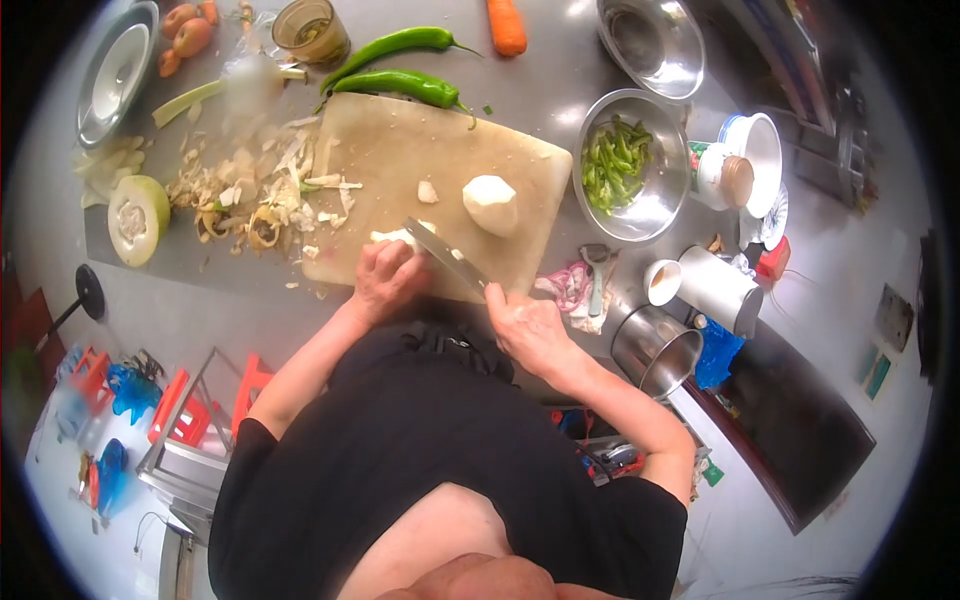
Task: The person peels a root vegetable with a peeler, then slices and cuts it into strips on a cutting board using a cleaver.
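Observation:
My right hand [535,332] grips the handle of a kitchen knife [450,256], whose blade slants up and left over the cutting board [390,150]. The fingers of my left hand [388,280] are curled down on a white vegetable piece [400,238] near the board's front edge. The knife tip meets that piece; my fingers partly hide it. A peeled white vegetable [490,205], potato-like, lies farther right on the board. Between them is a small white chunk [427,192]. Two long green peppers [405,88] rest along the board's back edge.
Peelings and scraps [245,190] cover the counter left of the board, beside a cut pale-green vegetable [138,220]. A steel bowl [632,225] with sliced green pepper stands right, near a peeler [597,280] on a cloth. A carrot [507,28] lies at the back.

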